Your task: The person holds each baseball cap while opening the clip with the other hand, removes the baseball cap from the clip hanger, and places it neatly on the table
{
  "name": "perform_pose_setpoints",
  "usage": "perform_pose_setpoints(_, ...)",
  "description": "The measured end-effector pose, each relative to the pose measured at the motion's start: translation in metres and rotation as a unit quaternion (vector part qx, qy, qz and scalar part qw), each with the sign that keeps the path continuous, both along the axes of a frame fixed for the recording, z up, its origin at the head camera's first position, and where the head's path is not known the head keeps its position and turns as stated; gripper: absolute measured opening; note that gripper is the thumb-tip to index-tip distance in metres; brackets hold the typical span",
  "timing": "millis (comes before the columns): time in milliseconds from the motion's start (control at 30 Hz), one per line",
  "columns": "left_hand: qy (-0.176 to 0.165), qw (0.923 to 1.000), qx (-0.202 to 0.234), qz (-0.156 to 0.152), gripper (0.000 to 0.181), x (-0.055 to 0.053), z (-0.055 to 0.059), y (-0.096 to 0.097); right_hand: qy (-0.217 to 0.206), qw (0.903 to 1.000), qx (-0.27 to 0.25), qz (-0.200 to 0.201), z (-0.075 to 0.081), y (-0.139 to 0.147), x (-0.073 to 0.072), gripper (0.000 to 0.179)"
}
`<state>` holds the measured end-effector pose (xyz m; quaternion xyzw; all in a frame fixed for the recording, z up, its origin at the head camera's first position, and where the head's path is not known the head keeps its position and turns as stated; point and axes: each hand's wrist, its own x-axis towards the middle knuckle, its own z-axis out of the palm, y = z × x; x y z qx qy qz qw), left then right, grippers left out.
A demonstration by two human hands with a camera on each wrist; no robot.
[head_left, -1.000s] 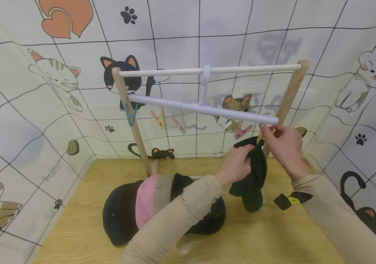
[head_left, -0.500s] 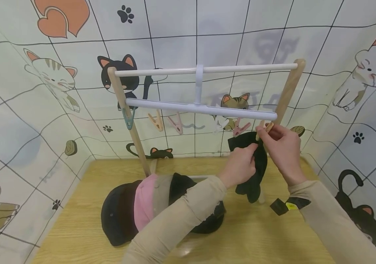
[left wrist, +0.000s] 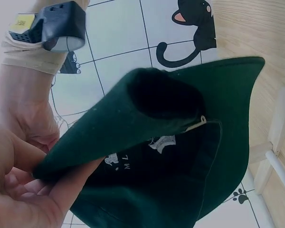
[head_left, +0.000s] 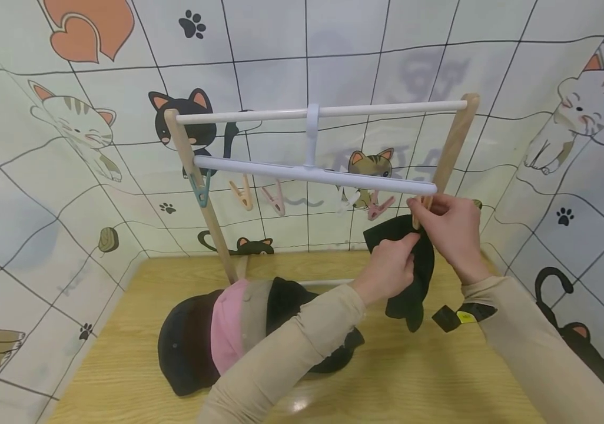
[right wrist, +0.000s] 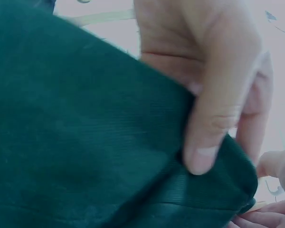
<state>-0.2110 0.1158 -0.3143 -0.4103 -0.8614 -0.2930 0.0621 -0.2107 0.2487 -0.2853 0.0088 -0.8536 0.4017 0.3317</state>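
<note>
A dark green cap (head_left: 422, 268) hangs below the right end of a white hanger (head_left: 302, 172). My left hand (head_left: 387, 271) pinches the cap's upper edge, with the thumb showing in the right wrist view. Just above, my right hand (head_left: 453, 227) pinches a beige clothespin (head_left: 421, 215) at that same edge. Whether the clothespin bites on the cloth cannot be told. In the left wrist view the cap (left wrist: 180, 190) is folded over, with its brim to the right and pale print inside.
Other clothespins hang along the hanger: teal (head_left: 201, 189), peach (head_left: 242, 193), pink (head_left: 274, 199), white and dark pink (head_left: 380, 207). The hanger hooks on a rack's white bar (head_left: 387, 110). A row of caps (head_left: 228, 333) lies on the wooden table (head_left: 413, 371) at the left.
My left hand has come up and right along the cap's edge, closer to the clothespin. The clothespin stands more upright, and the cap's lower part has swung. The head view has shifted slightly.
</note>
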Motion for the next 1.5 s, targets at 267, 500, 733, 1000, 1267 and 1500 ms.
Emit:
perform_pose_setpoints(267, -0.016, 0.9996, 0.022, 0.002, 0.035, -0.001, -0.006, -0.008, -0.038, 0.999, -0.015, 0.018, 0.0, -0.001, -0.002, 0.038)
perform_pose_setpoints(500, -0.086, 0.9942, 0.064, -0.017, 0.037, 0.002, -0.016, -0.022, -0.003, 0.9976, -0.042, 0.055, -0.005, -0.007, -0.003, 0.033)
perform_pose_setpoints(733, -0.129, 0.9868, 0.093, -0.027, 0.037, 0.011, -0.025, -0.039, 0.027, 0.9959, -0.055, 0.067, -0.014, -0.012, -0.005, 0.031)
perform_pose_setpoints(1000, -0.176, 0.9801, 0.08, -0.047, 0.036, 0.023, -0.045, -0.053, 0.006, 0.9949, -0.083, 0.056, -0.01, -0.006, -0.006, 0.03)
perform_pose_setpoints(1267, -0.158, 0.9826, 0.082, -0.052, 0.033, 0.019, -0.052, -0.067, -0.016, 0.991, -0.131, 0.019, -0.01, 0.003, -0.005, 0.037)
perform_pose_setpoints(1500, -0.175, 0.9789, 0.103, -0.025, 0.034, 0.02, -0.057, -0.085, 0.006, 0.9886, -0.148, 0.027, -0.012, 0.005, -0.004, 0.033)
